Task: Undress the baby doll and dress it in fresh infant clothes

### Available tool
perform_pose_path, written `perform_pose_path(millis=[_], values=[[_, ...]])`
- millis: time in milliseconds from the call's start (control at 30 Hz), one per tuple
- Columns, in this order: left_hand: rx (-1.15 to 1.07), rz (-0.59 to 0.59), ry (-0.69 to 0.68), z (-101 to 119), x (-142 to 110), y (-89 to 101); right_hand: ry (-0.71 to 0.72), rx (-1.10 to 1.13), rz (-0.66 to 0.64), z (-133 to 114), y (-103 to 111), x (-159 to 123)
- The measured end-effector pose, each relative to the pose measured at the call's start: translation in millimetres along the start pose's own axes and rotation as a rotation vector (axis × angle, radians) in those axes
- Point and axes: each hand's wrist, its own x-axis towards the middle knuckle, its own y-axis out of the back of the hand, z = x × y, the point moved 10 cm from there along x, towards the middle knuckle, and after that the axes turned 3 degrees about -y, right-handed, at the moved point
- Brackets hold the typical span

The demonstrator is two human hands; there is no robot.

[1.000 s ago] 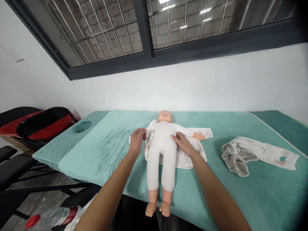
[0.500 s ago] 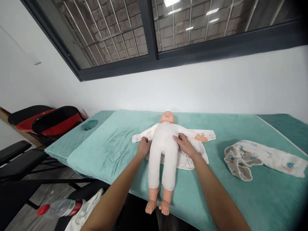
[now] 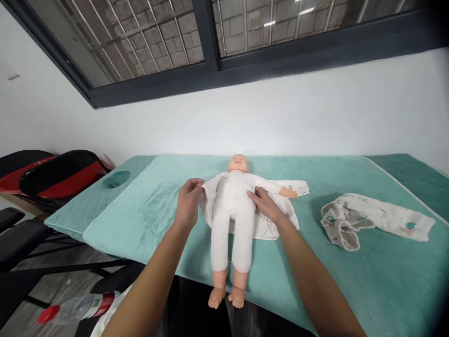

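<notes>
A baby doll (image 3: 235, 199) with a white cloth body lies on its back, head away from me and bare feet toward me. Under it is spread an open white baby shirt (image 3: 288, 214) with a small print on the sleeves. My left hand (image 3: 188, 201) pinches the shirt's left edge and lifts it beside the doll's torso. The doll's arm on that side is hidden by the raised cloth. My right hand (image 3: 265, 204) grips the doll's waist, thumb on the front. The doll's other arm lies outstretched over the shirt's right sleeve.
Printed baby pants (image 3: 389, 217) lie crumpled at the right on the green padded bed (image 3: 140, 210), which has a round hole (image 3: 117, 179) at its left end. Black-and-red chairs (image 3: 66, 175) stand at left. A red-capped plastic bottle (image 3: 79, 308) lies at lower left. A wall (image 3: 245, 121) rises behind.
My left hand has moved up and left, raising the shirt's edge and sleeve side from the bed. My right hand stays at the doll's waist. The camera view has shifted slightly.
</notes>
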Motion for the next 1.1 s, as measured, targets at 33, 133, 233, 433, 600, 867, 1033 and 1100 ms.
perform_pose_path(millis=[33,133,233,433,600,867,1033,1100], values=[[-0.046,-0.139,0.021,14,-8,-16.3,0.002,-0.008,-0.001,-1,0,0],[-0.056,-0.615,0.115,39,-44,-67.3,0.001,-0.029,-0.001,-2,0,-1],[0.107,-0.609,0.012,42,-42,-75.9,0.0,-0.058,0.009,-2,1,0],[0.647,-0.293,-0.269,14,21,-86.4,0.013,-0.051,0.0,-2,1,1],[0.923,-0.283,-0.148,-11,65,-108.3,0.024,-0.064,-0.028,-9,1,-1],[0.434,-0.211,-0.026,-18,77,-118.5,0.09,-0.004,-0.068,-13,0,1],[0.286,-0.41,-0.206,1,48,-160.6,0.105,0.164,-0.08,-10,2,7],[0.436,-0.552,-0.391,14,29,-190.5,0.115,0.168,-0.111,-9,0,6]])
